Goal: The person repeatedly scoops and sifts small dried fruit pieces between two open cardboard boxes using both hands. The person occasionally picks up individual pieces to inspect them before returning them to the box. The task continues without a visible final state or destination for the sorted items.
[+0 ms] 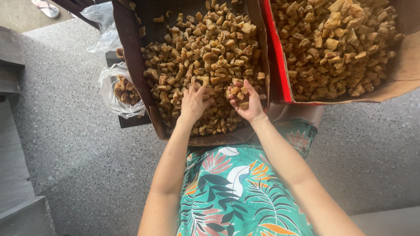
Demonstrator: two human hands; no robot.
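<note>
A brown cardboard box in front of me is filled with several small golden-brown chunks. My left hand rests palm down on the chunks near the box's front, fingers spread. My right hand is turned palm up beside it and cups a few of the chunks. A second box with a red edge stands to the right, also heaped with the same chunks.
A clear plastic bag holding darker brown pieces lies left of the box, with another clear bag behind it. Grey speckled floor surrounds everything. Grey steps run along the left edge. My lap wears green leaf-patterned cloth.
</note>
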